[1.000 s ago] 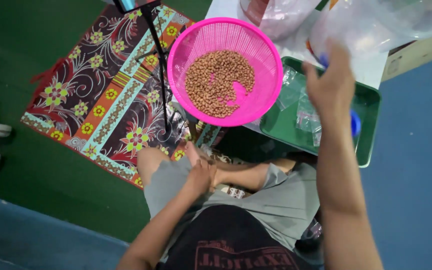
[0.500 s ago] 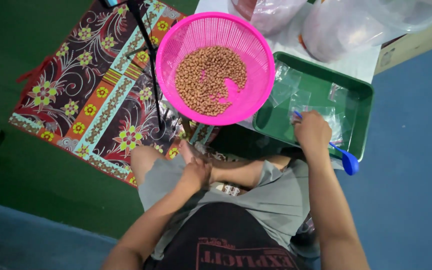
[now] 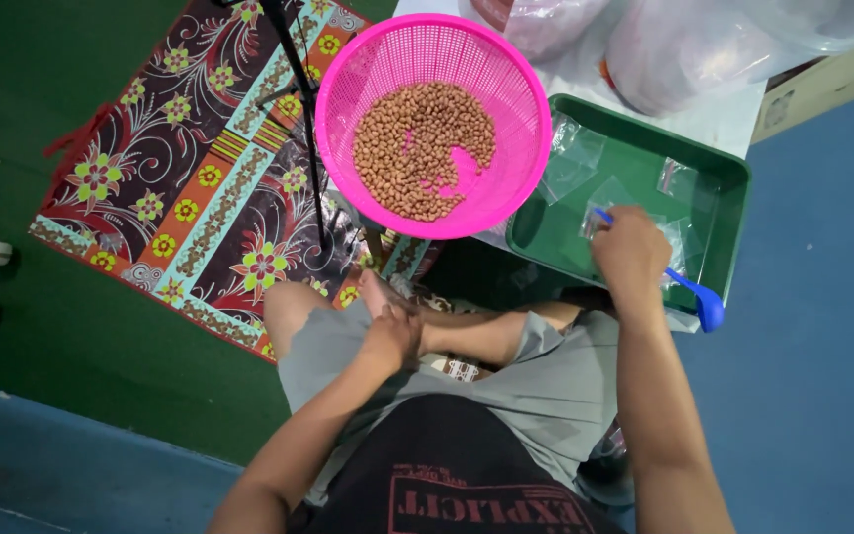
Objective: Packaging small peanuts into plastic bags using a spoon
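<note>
The right hand [image 3: 631,247] reaches down into the green plastic tray [image 3: 724,178] at the right of the scene, fingers curled over the small clear plastic bags [image 3: 585,163] lying on its floor. Whether it has actually pinched one of the bags cannot be told, since the back of the hand hides the fingertips. A blue plastic spoon [image 3: 699,297] lies across the tray's near edge, its handle passing under the hand; the grip on it is hidden too.

The left hand [image 3: 392,331] rests, loosely closed, on the person's crossed leg near the middle, holding nothing that can be seen.

Just left of the tray, touching its edge, sits a pink plastic basket [image 3: 348,109] with a layer of brown peanuts [image 3: 417,148]. A patterned floral mat [image 3: 180,188] spreads farther left over green flooring.
</note>
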